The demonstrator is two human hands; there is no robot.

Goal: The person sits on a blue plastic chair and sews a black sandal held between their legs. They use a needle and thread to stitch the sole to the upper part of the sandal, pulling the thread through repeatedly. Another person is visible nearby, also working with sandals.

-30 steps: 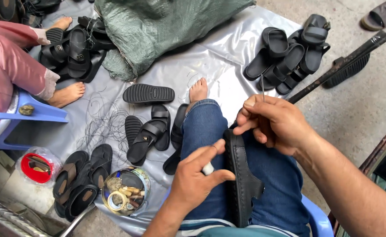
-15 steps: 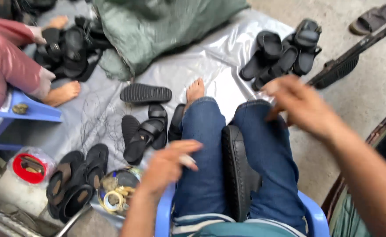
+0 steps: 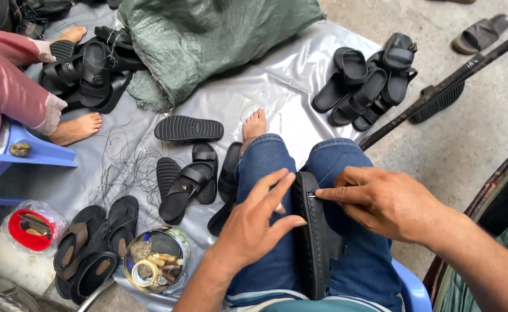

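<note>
- Sandal [image 3: 314, 237] lies on edge between the knees, as half a second ago.
- Right hand [image 3: 381, 202], raised then, is back at the sole, fingers pinched on a needle [image 3: 312, 196].
- Left hand [image 3: 254, 225], fingers spread, now steadies the sole; stitching looks resumed.

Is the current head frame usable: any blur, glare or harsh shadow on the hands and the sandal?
Head view: sharp throughout; left hand, right hand and black sandal show crisp edges. Light is soft and even, with faint shadows. Mild glare on the grey plastic sheet. Wide-angle bending at the edges.
</note>
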